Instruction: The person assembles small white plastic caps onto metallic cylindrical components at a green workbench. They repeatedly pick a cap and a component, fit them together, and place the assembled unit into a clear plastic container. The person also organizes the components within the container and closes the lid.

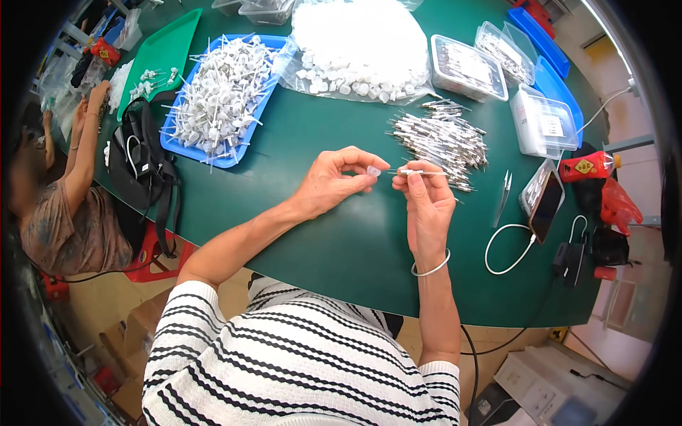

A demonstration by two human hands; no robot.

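Note:
Over the middle of the green table, my left hand pinches a small translucent white plastic cap between thumb and fingertips. Facing it, my right hand is closed on a thin metal rod, which lies level with its tip pointing at the cap. Tip and cap look very near each other; whether they touch I cannot tell. Just beyond my right hand lies a loose pile of similar rods. A large clear bag of white caps lies open farther back.
A blue tray heaped with capped rods stands at left, beside a black bag and a green tray. Rightward are clear plastic boxes, tweezers and a phone on a white cable. Another person sits at far left.

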